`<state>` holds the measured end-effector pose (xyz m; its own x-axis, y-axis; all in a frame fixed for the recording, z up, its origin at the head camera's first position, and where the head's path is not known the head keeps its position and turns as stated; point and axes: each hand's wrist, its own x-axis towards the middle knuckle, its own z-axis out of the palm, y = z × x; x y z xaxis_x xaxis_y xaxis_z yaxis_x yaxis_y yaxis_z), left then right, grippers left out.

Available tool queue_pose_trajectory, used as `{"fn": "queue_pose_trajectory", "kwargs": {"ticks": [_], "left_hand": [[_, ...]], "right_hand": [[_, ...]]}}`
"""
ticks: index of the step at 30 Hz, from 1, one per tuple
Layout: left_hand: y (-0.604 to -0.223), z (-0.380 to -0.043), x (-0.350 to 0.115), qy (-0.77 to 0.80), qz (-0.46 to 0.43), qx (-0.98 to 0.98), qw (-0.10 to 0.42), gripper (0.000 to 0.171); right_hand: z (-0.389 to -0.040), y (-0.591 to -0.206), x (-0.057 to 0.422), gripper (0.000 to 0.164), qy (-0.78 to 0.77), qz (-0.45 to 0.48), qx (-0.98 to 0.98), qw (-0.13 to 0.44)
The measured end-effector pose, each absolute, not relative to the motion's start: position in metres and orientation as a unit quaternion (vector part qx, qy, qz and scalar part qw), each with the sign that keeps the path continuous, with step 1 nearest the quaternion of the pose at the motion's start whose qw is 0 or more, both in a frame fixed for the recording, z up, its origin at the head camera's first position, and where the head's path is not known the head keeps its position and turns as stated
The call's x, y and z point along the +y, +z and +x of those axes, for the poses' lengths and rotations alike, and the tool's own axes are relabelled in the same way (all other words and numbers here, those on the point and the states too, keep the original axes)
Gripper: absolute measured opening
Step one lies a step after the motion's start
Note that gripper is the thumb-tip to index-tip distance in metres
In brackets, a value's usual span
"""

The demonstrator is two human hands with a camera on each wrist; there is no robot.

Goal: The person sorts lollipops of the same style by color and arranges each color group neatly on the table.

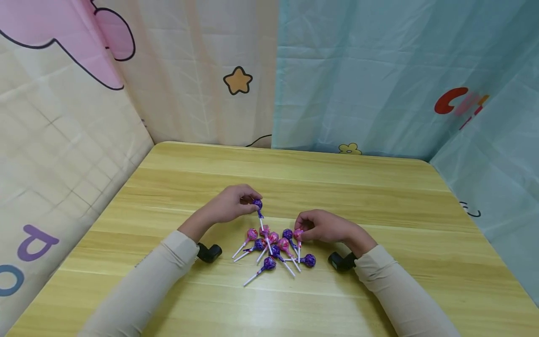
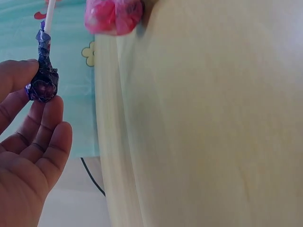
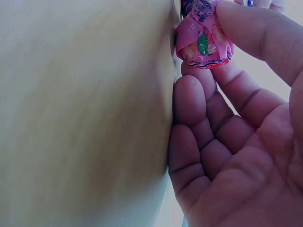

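My left hand (image 1: 233, 204) pinches a purple-wrapped lollipop (image 2: 45, 85) by its candy head, above the far side of a loose pile. In the head view its white stick points down toward the pile. To the right, my right hand (image 1: 326, 227) pinches a pink-wrapped lollipop (image 3: 204, 42) between thumb and fingers, low at the table. Between the hands lie several pink and purple lollipops, among them a purple one (image 1: 269, 263) at the near side, another purple one (image 1: 309, 260) at the right, and a pink one (image 1: 251, 234) at the left.
The pile lies on a wood-grain table (image 1: 202, 178). Patterned curtains (image 1: 358, 70) hang behind the table's far edge and along both sides. Black wrist cameras (image 1: 209, 252) sit below each wrist, close to the tabletop.
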<state>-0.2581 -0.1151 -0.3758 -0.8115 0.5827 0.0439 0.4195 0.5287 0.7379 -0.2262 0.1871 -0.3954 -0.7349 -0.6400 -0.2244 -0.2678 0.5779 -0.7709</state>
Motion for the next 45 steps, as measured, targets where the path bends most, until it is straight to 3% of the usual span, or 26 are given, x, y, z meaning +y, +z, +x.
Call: {"fn": "queue_pose_trajectory", "kwargs": {"ticks": [25, 45], "left_hand": [[-0.365, -0.312, -0.151, 0.345, 0.259, 0.895, 0.109, 0.033], [-0.378, -0.355, -0.143, 0.413, 0.145, 0.890, 0.126, 0.036]], "right_hand": [[-0.227, -0.395, 0.186, 0.006, -0.380, -0.261, 0.850, 0.256], [-0.228, -0.395, 0.192, 0.007, -0.371, -0.273, 0.852, 0.250]]}}
